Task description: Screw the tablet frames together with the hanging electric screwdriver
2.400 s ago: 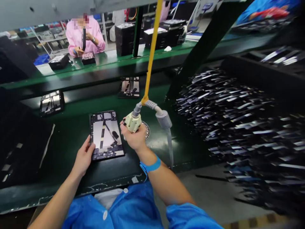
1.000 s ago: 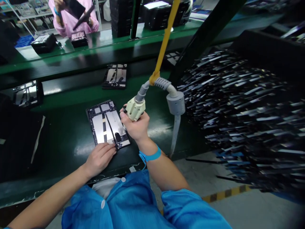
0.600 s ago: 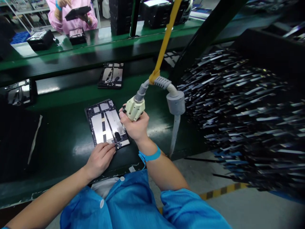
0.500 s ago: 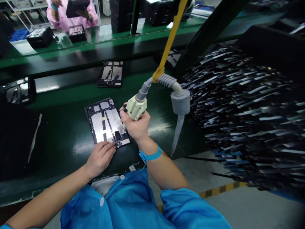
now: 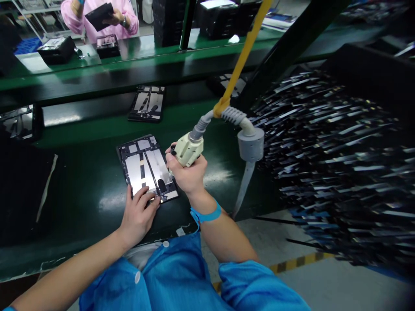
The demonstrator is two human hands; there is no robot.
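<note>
As the left hand [image 5: 138, 216] is resting spread fingers on the near end of the tablet [image 5: 133, 167], the right hand [image 5: 192, 176] is clasping a tool [image 5: 188, 150] beside the tablet's long right edge.

So the left hand [image 5: 136, 216] is palm down, fingers spread and a bit bent, left forearm [image 5: 78, 268] slanting up from the bottom left. The right hand [image 5: 191, 175] is curled into a grip, right forearm [image 5: 223, 235] angling in from lower right; fingertips mostly hidden, so can't really tell how tight.
</note>
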